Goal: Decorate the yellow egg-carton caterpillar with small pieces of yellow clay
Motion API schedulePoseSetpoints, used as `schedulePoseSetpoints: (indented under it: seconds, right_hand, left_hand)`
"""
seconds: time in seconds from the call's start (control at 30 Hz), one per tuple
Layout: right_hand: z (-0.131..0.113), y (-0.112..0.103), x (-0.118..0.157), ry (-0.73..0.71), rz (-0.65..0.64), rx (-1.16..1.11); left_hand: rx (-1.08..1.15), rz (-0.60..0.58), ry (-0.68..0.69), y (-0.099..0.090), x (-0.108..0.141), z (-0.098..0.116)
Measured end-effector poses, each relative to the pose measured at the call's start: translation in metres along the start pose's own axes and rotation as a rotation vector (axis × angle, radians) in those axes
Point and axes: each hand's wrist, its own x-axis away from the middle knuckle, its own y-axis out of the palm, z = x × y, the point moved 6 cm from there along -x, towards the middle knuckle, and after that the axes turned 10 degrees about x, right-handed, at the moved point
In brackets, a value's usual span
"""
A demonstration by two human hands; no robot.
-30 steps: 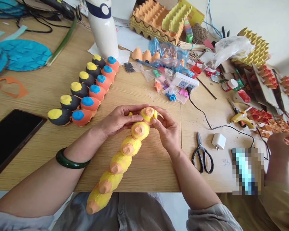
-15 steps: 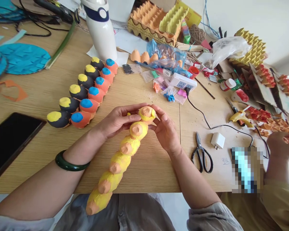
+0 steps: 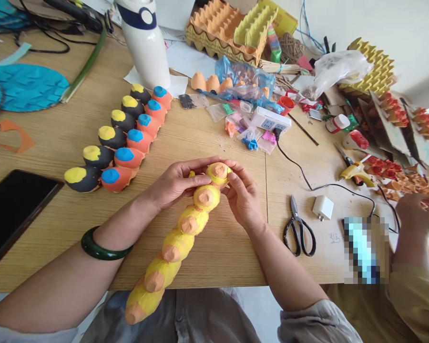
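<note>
A long strip of egg-carton cups (image 3: 177,243), painted yellow with orange-brown tips, lies on the wooden table (image 3: 229,257) and runs from my hands down past the table's front edge. My left hand (image 3: 177,183) curls around the strip's upper end, with a dark green bangle (image 3: 103,250) on that wrist. My right hand (image 3: 243,195) presses its fingers against the topmost cup (image 3: 219,174) from the other side. A co-worker's hand (image 3: 418,214) sits at the far right, holding something small and orange-red.
Two painted carton strips (image 3: 128,143), black with yellow and orange with blue, lie left of my hands. Scissors (image 3: 298,228), a white charger (image 3: 322,207) and a yellow glue gun (image 3: 357,172) lie to the right. A dark tablet (image 3: 16,214) lies at the left.
The whole view has drifted, shifting the table items left in the picture. My right fingers have closed in around the top cup, and both hands keep hold of the strip.
</note>
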Motion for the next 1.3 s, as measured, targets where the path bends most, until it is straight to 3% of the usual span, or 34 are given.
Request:
schedulePoseSetpoints:
  seconds: [0.47, 0.77, 1.13, 1.3]
  right_hand:
    - [0.005, 0.001, 0.002, 0.087, 0.048, -0.076]
    - [0.016, 0.003, 0.0, 0.139, 0.036, -0.199]
    - [-0.001, 0.005, 0.002, 0.084, -0.148, -0.059]
    - [-0.005, 0.005, 0.004, 0.016, -0.164, -0.008]
  left_hand:
    - [-0.086, -0.073, 0.016, 0.005, 0.003, -0.002]
    - [-0.063, -0.043, 0.023, -0.001, -0.001, -0.008]
    - [-0.02, -0.051, 0.037, -0.001, 0.002, 0.003]
    - [0.015, -0.064, 0.047, 0.0, 0.003, 0.004]
